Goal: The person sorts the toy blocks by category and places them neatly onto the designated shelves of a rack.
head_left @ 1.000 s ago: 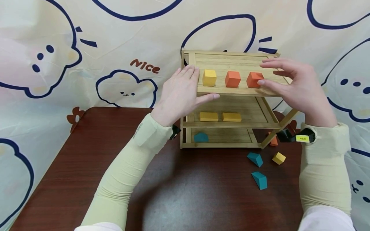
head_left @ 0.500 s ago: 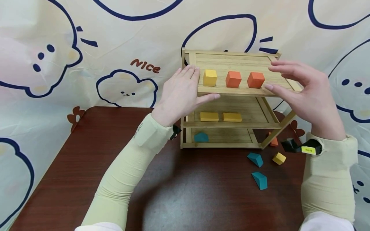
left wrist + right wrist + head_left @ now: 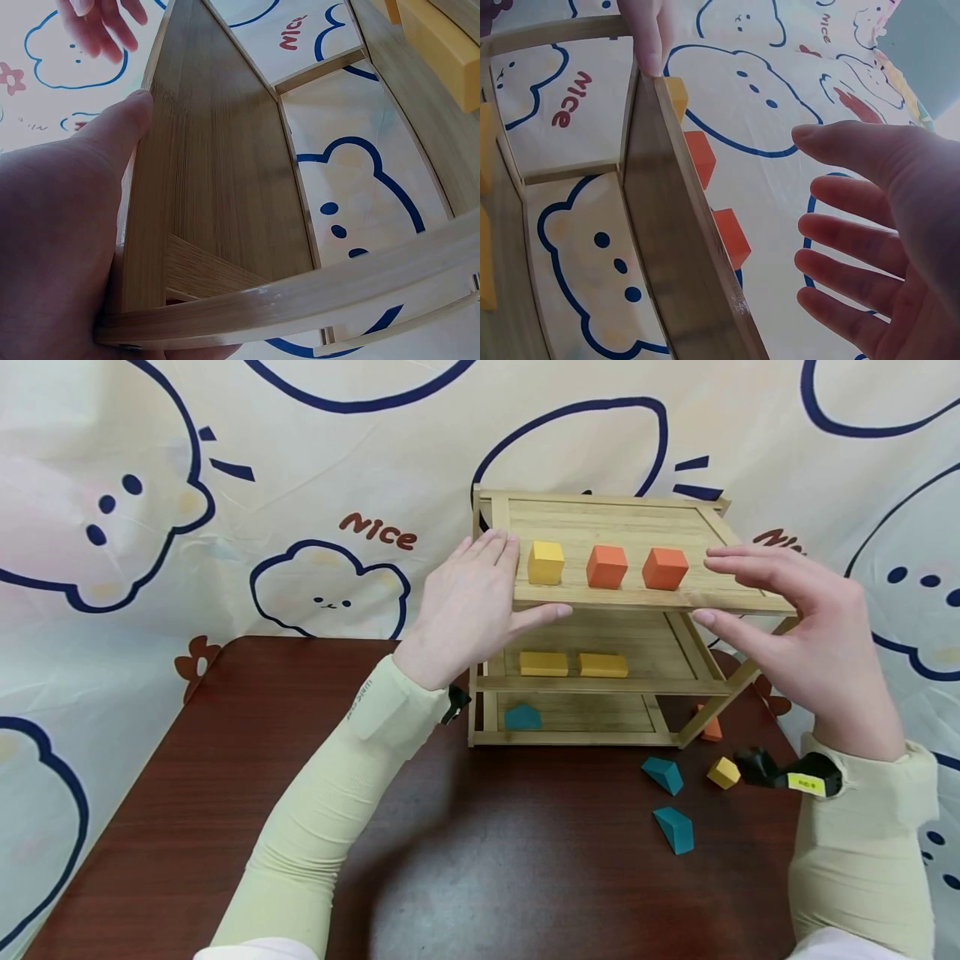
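A three-tier wooden rack [image 3: 600, 685] stands on the table. Along the front of its top shelf sit a yellow block [image 3: 545, 563] and two orange-red blocks, the middle one [image 3: 607, 567] and the right one [image 3: 665, 568]. My left hand [image 3: 465, 602] rests on the shelf's left end, fingers straight, thumb along the front edge. To the right of the blocks, my right hand [image 3: 810, 618] hovers at the shelf's right end with nothing in it. Its fingers and thumb [image 3: 855, 139] are spread apart in the right wrist view.
Two flat yellow blocks [image 3: 543, 664] lie on the middle shelf and a teal block [image 3: 522, 717] on the bottom one. Two teal wedges [image 3: 674, 829], a yellow block [image 3: 723, 772] and an orange block [image 3: 710, 727] lie on the table beside the rack. A printed cloth hangs behind.
My right hand has let go of the right orange-red block and drawn away to the right and down. The left hand has stayed in place.
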The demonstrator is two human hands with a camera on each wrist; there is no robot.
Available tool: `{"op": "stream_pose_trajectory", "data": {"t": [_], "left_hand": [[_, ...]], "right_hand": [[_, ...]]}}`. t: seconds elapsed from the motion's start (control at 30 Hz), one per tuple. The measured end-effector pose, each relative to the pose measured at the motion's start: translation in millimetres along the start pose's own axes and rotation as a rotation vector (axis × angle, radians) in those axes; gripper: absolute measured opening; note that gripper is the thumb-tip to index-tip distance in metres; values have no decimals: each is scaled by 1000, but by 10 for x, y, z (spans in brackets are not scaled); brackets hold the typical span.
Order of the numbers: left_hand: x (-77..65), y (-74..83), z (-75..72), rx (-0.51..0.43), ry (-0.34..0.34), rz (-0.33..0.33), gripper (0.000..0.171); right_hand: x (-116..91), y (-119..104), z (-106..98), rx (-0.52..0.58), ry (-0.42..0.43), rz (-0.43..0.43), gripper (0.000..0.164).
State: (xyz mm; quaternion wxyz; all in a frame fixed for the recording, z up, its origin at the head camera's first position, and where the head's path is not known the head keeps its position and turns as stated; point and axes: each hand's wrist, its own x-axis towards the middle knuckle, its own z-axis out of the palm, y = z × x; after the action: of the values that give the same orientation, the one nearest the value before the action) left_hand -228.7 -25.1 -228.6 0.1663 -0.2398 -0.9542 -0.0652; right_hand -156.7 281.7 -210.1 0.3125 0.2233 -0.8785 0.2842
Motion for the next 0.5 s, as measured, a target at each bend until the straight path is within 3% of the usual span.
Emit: {"op": "stream_pose_trajectory", "data": {"t": [0.5], "left_hand": [[9,8,-2,-3,-31,-19,110]], "right_hand": [[-249,-16,42,-30,-39,-2,75]]}}
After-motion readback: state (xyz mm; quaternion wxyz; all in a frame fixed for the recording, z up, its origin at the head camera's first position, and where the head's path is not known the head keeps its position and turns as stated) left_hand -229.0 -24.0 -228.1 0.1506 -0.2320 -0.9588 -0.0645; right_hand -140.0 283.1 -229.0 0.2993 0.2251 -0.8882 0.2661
